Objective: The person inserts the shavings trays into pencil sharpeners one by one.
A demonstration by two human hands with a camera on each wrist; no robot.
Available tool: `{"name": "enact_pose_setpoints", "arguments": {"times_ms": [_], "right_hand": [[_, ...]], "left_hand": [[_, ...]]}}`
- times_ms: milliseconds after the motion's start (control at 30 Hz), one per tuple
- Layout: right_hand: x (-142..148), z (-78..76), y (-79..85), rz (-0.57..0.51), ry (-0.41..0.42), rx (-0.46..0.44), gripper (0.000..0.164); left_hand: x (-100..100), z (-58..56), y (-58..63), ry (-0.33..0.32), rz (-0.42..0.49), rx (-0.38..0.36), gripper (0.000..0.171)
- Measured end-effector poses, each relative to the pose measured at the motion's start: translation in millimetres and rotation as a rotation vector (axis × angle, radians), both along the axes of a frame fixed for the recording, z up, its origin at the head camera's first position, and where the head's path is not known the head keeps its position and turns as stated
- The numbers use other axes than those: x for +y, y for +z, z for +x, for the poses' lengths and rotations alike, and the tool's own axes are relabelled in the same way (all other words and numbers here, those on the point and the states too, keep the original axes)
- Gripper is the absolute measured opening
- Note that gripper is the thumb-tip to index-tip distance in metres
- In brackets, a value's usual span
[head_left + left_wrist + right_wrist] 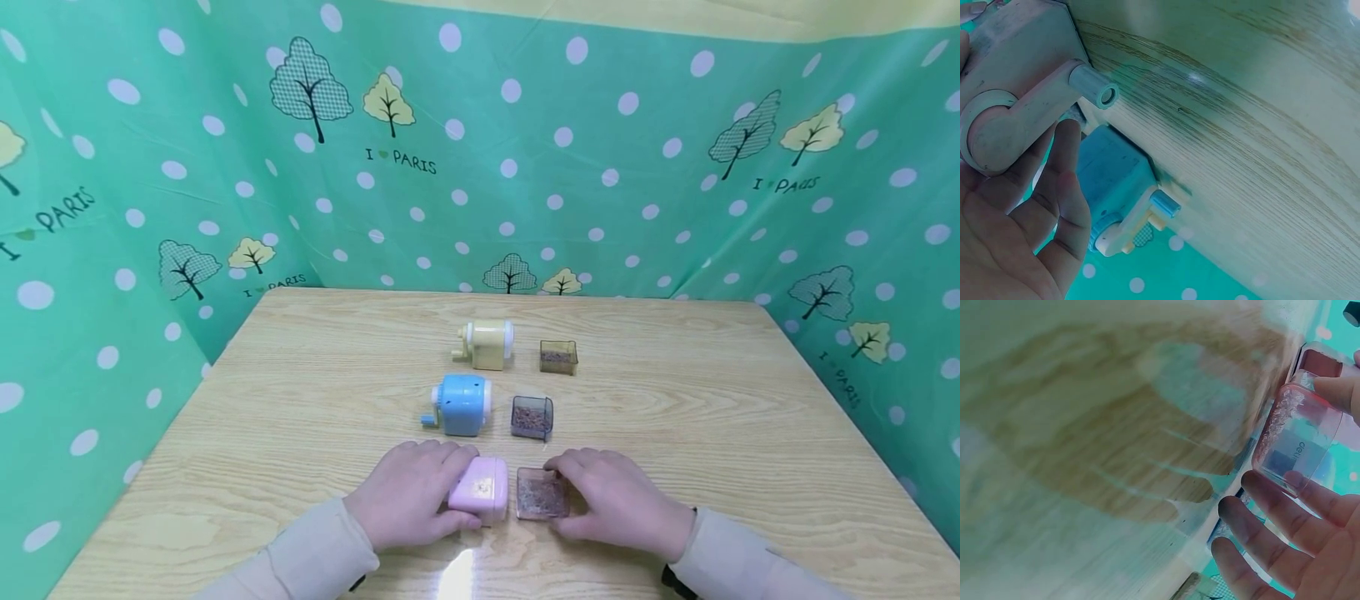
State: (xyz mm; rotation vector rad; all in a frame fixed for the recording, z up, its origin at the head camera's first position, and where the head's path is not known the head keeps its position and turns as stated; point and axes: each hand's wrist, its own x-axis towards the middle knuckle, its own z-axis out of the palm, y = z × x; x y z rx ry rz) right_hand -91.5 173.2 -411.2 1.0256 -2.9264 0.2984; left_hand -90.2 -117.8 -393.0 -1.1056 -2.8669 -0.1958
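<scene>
A pink pencil sharpener (pixel 480 488) is seen at the near edge of the wooden table (pixel 720 417), just left of centre, gripped by the left hand (pixel 411 500), whose fingers are curled over its top and left side. In the left wrist view its crank handle (pixel 1029 112) is shown close to the palm, with a finger laid beside it. Just to the right of the sharpener, almost touching it, a clear pink shavings tray (pixel 542 493) is held by the right hand (pixel 622 500); the thumb and fingers are pinched on its sides, as the blurred right wrist view also shows (pixel 1297 440). Shavings are visible inside the tray. Behind this pair, a blue sharpener (pixel 461 405) is set with its purple-tinted tray (pixel 532 417) just beside it, apart. Farther back, a yellow sharpener (pixel 487 344) is placed with a brownish tray (pixel 558 357) near its right side. Three rows are thus formed down the table's middle. The table is enclosed by a green dotted cloth (pixel 150 208) printed with trees. Beige sleeves (pixel 315 558) are noted on both forearms.
</scene>
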Motion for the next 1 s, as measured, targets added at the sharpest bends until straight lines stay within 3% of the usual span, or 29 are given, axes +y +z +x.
{"name": "enact_pose_setpoints", "arguments": {"times_ms": [1000], "right_hand": [[-19.8,-0.6,1.9,0.022,0.033,-0.068,0.062]], "left_hand": [[-1.3,0.7,-1.2,0.0,0.01,-0.013,0.068]]}}
